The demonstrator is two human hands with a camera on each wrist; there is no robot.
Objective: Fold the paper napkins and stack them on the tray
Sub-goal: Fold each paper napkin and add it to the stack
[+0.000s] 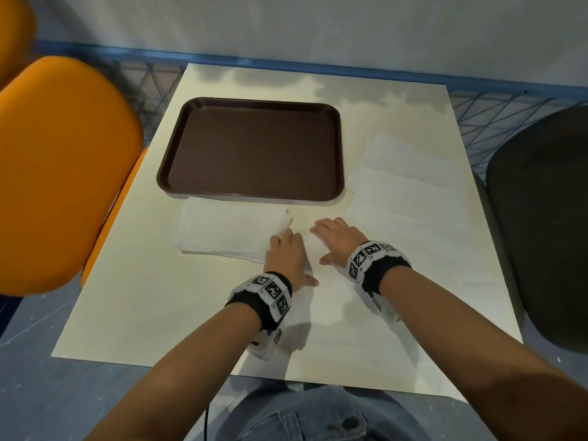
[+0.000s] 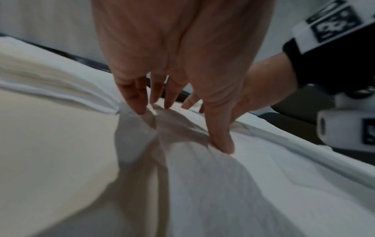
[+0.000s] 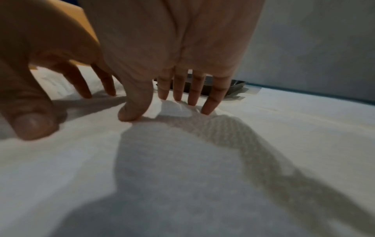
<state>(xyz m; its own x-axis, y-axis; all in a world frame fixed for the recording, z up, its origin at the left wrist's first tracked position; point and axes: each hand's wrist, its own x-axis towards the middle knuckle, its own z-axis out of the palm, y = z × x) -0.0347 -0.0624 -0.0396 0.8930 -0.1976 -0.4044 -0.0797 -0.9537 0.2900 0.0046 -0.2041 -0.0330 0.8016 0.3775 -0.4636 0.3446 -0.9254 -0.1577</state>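
Near the front rim of the brown tray (image 1: 251,148), in the head view, both hands press flat on a spread paper napkin (image 1: 321,300) on the pale tabletop (image 1: 127,297). The left hand (image 1: 286,256) and right hand (image 1: 337,240) lie side by side, each grip released, fingers straight. A folded napkin stack (image 1: 229,232) lies just before the tray, left of the hands; more napkins (image 1: 410,192) lie right of the tray.

From the left wrist, the left hand's fingertips (image 2: 140,109) touch the napkin beside the stack (image 2: 50,75).

From the right wrist, the right hand's fingertips (image 3: 209,109) press the napkin, the tray's edge (image 3: 235,86) beyond them.
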